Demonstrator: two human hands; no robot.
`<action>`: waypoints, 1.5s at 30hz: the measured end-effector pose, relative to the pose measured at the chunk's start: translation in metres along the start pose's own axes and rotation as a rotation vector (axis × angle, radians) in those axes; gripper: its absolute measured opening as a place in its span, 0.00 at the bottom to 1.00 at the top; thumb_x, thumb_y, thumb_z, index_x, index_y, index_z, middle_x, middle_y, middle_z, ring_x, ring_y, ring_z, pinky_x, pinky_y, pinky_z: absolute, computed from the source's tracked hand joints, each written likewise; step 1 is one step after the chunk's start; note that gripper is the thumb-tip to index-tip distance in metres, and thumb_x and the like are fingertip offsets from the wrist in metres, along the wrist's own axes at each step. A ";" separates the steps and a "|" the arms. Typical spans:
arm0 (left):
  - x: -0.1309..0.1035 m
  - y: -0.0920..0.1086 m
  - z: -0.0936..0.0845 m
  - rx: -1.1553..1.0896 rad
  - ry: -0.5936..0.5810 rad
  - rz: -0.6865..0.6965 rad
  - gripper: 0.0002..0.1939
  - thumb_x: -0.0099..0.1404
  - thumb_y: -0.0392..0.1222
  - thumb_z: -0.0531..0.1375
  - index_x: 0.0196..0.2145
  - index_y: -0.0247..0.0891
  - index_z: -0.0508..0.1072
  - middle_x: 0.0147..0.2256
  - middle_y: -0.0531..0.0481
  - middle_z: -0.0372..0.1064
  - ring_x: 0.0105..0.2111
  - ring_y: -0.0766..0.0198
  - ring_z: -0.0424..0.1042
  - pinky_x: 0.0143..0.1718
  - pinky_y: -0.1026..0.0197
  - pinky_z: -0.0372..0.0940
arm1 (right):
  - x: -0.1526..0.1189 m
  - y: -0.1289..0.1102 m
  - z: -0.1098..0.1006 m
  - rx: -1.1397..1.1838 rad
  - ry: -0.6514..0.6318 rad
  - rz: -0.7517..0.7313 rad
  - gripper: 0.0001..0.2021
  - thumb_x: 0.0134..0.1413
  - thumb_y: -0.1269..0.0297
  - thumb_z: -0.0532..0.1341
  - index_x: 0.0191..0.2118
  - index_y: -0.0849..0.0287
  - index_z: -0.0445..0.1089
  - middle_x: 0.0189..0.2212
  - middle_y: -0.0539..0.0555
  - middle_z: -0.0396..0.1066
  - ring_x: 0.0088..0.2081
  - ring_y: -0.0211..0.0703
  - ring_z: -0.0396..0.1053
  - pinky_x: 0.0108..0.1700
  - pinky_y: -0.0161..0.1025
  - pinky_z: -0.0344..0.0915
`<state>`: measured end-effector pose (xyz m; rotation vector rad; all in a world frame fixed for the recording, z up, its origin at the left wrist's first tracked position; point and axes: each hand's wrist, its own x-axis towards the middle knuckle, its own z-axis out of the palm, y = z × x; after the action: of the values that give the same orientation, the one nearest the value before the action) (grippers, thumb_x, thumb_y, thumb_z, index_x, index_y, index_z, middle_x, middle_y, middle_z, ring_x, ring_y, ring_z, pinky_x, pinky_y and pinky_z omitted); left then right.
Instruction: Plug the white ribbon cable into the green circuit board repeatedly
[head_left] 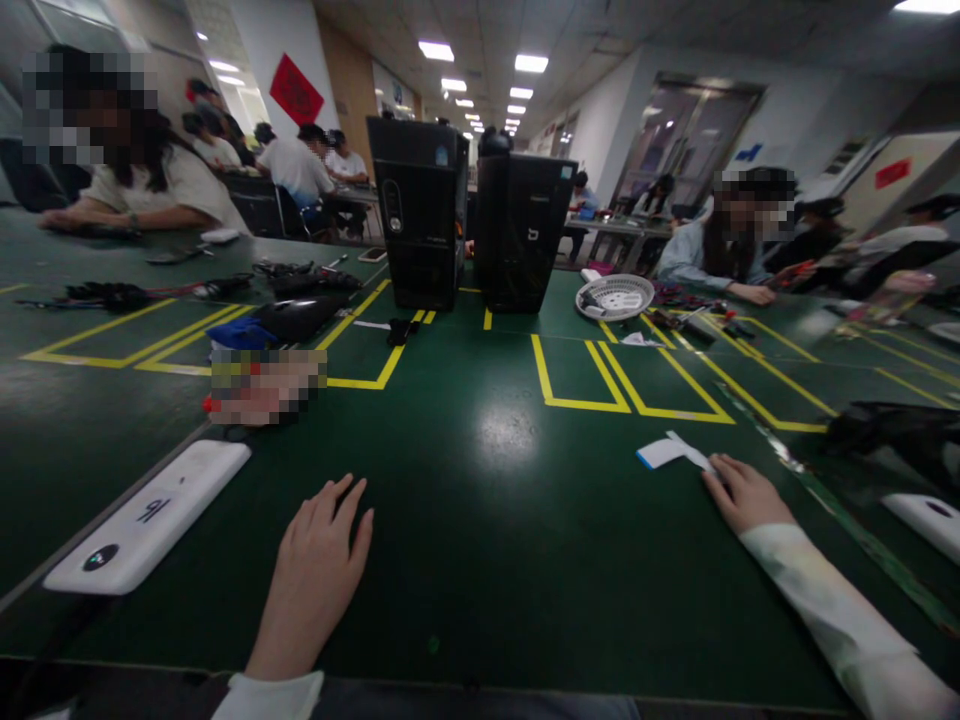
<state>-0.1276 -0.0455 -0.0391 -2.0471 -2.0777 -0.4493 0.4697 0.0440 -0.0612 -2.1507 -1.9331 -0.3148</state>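
Observation:
My left hand [322,565] rests palm down on the green table [480,540], its fingers slightly apart and nothing in it. Farther to the right, my right hand [750,495] has its fingers closed on the near end of a white flat ribbon cable [664,452]. The cable lies folded at an angle on the tabletop, with a blue strip along its far left end. The fingertips hide its near end. Closest to my left hand is a white power bank-like device [150,515] with a dark oval window.
Two black computer towers [416,215] [529,235] stand at the middle back. A white basket [615,297] sits right of them. Yellow tape [585,404] marks rectangles. Cables and a black-and-blue item [292,320] lie at left. People sit across the table.

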 end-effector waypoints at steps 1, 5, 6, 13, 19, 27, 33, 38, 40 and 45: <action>0.000 0.000 0.000 0.001 -0.006 -0.002 0.28 0.68 0.50 0.44 0.56 0.29 0.68 0.56 0.34 0.65 0.56 0.44 0.64 0.54 0.43 0.62 | 0.004 -0.011 0.004 0.014 0.010 -0.044 0.25 0.58 0.56 0.48 0.51 0.69 0.70 0.53 0.70 0.67 0.55 0.57 0.66 0.58 0.51 0.62; 0.000 0.001 -0.003 0.002 -0.010 -0.005 0.28 0.68 0.49 0.43 0.55 0.29 0.68 0.56 0.34 0.64 0.57 0.45 0.63 0.55 0.43 0.61 | 0.020 -0.074 0.010 0.127 0.101 -0.314 0.24 0.61 0.54 0.48 0.51 0.65 0.70 0.51 0.67 0.69 0.52 0.55 0.67 0.55 0.53 0.65; 0.000 0.002 -0.003 -0.001 -0.007 -0.007 0.28 0.68 0.49 0.43 0.55 0.29 0.69 0.56 0.35 0.64 0.57 0.45 0.63 0.56 0.44 0.60 | 0.022 -0.093 0.009 0.162 0.120 -0.386 0.24 0.62 0.53 0.48 0.51 0.66 0.70 0.50 0.68 0.69 0.52 0.56 0.67 0.54 0.53 0.65; 0.001 0.002 -0.005 -0.025 -0.011 -0.020 0.29 0.68 0.50 0.43 0.55 0.29 0.68 0.57 0.34 0.64 0.57 0.45 0.63 0.55 0.42 0.61 | 0.011 -0.237 -0.010 0.369 0.045 -0.794 0.23 0.66 0.56 0.47 0.55 0.64 0.66 0.52 0.66 0.66 0.53 0.53 0.63 0.54 0.54 0.64; 0.000 0.001 -0.004 -0.019 -0.030 -0.028 0.28 0.68 0.50 0.43 0.56 0.31 0.68 0.57 0.35 0.64 0.57 0.45 0.63 0.55 0.42 0.60 | -0.021 -0.306 -0.035 0.455 -0.155 -0.997 0.24 0.63 0.55 0.51 0.60 0.63 0.61 0.58 0.64 0.61 0.57 0.52 0.58 0.58 0.54 0.60; 0.000 0.000 -0.001 0.002 -0.035 -0.030 0.29 0.69 0.50 0.43 0.57 0.31 0.67 0.58 0.35 0.63 0.57 0.45 0.62 0.56 0.43 0.59 | -0.047 -0.317 -0.053 0.498 -0.260 -1.072 0.26 0.62 0.54 0.52 0.61 0.63 0.59 0.61 0.62 0.58 0.60 0.52 0.55 0.62 0.52 0.55; 0.000 0.001 -0.003 -0.001 -0.040 -0.020 0.29 0.68 0.50 0.43 0.56 0.29 0.68 0.57 0.34 0.63 0.57 0.45 0.63 0.56 0.43 0.60 | -0.048 -0.317 -0.055 0.502 -0.280 -1.075 0.26 0.62 0.56 0.53 0.62 0.61 0.58 0.61 0.61 0.58 0.60 0.52 0.55 0.61 0.53 0.56; 0.001 0.002 -0.004 0.002 -0.038 -0.019 0.30 0.68 0.50 0.42 0.56 0.29 0.68 0.57 0.34 0.63 0.57 0.44 0.63 0.56 0.43 0.59 | -0.048 -0.317 -0.058 0.486 -0.280 -1.075 0.25 0.62 0.56 0.53 0.61 0.62 0.59 0.60 0.61 0.59 0.60 0.52 0.56 0.61 0.54 0.56; 0.002 0.002 -0.005 0.003 -0.035 -0.022 0.30 0.68 0.50 0.42 0.56 0.29 0.68 0.57 0.34 0.64 0.57 0.44 0.63 0.56 0.43 0.59 | -0.049 -0.317 -0.059 0.475 -0.284 -1.077 0.25 0.62 0.56 0.53 0.61 0.61 0.59 0.60 0.62 0.59 0.60 0.52 0.55 0.60 0.54 0.56; 0.002 0.002 -0.004 0.000 -0.041 -0.036 0.30 0.68 0.50 0.42 0.56 0.30 0.69 0.56 0.35 0.64 0.57 0.45 0.63 0.56 0.42 0.60 | -0.050 -0.317 -0.061 0.474 -0.293 -1.087 0.26 0.62 0.55 0.54 0.62 0.61 0.59 0.60 0.62 0.59 0.60 0.52 0.55 0.61 0.54 0.55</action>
<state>-0.1258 -0.0451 -0.0343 -2.0381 -2.1409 -0.4164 0.1493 0.0098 -0.0097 -0.7438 -2.8030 0.2954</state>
